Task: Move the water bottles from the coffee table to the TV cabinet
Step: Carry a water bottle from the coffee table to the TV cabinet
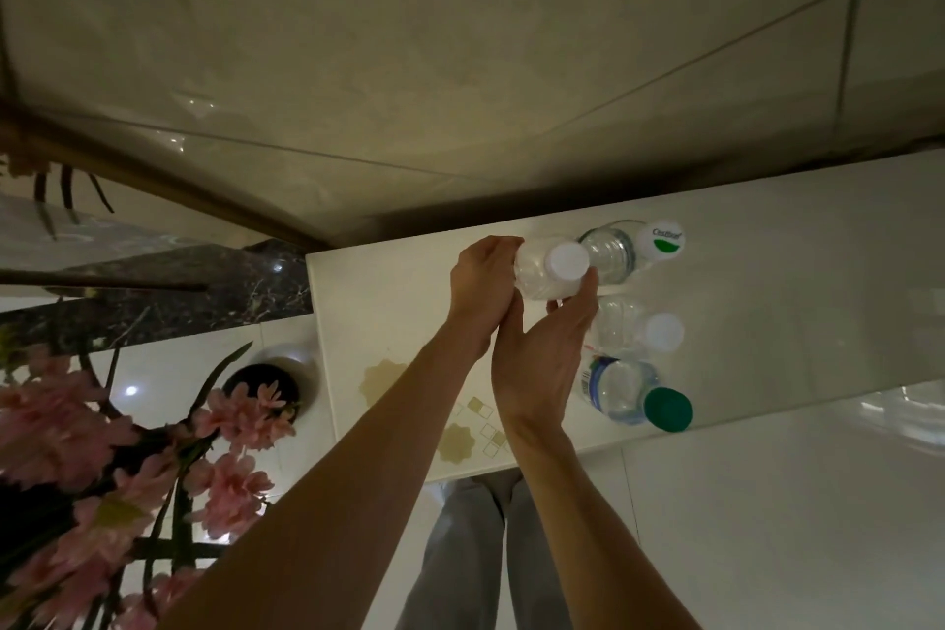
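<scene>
Currently both hands, left hand and right hand, fingers curled, clasp a white-capped bottle over the white cabinet top; three bottles stand placed (coffee table unseen, remainder unknown).

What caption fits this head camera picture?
Both hands hold a white-capped bottle beside three bottles on the white cabinet.
</scene>
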`<state>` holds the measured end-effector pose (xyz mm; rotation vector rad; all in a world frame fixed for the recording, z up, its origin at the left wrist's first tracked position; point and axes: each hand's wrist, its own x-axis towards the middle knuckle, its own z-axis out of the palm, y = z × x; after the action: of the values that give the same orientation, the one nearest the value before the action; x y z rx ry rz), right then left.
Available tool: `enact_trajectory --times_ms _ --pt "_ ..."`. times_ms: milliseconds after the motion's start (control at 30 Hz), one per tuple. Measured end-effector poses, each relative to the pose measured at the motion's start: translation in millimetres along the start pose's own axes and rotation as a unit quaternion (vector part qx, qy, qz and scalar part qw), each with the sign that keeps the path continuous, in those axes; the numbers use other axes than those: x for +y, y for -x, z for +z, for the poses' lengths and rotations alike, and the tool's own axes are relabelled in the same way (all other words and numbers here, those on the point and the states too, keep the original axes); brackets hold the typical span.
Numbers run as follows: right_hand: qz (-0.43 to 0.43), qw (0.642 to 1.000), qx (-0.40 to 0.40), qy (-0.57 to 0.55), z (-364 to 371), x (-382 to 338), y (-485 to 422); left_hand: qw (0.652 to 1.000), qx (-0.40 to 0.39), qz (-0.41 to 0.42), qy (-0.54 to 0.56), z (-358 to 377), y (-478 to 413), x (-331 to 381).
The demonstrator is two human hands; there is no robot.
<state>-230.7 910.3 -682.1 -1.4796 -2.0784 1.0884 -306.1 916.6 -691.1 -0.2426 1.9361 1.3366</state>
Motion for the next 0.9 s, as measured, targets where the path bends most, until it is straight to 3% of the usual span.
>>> enact_trajectory --times_ms 467,667,800,900 --pt "0.027 0.993 -0.08 0.086 -30 -26 6 0.999 0.02 -0.025 -0.006 -8 23 20" --pt "0.052 0.98 -0.166 0.094 -84 -68 14 0.998 0.032 -0.045 -0.029 -38 65 61" --pt "0.024 0.971 -0.211 0.107 -141 -99 19 0.995 -0.006 -0.036 -0.093 -64 111 105" --pt "-0.003 0.964 -0.233 0.127 -189 -118 15 0.976 -0.05 0.017 -0.211 -79 151 139"
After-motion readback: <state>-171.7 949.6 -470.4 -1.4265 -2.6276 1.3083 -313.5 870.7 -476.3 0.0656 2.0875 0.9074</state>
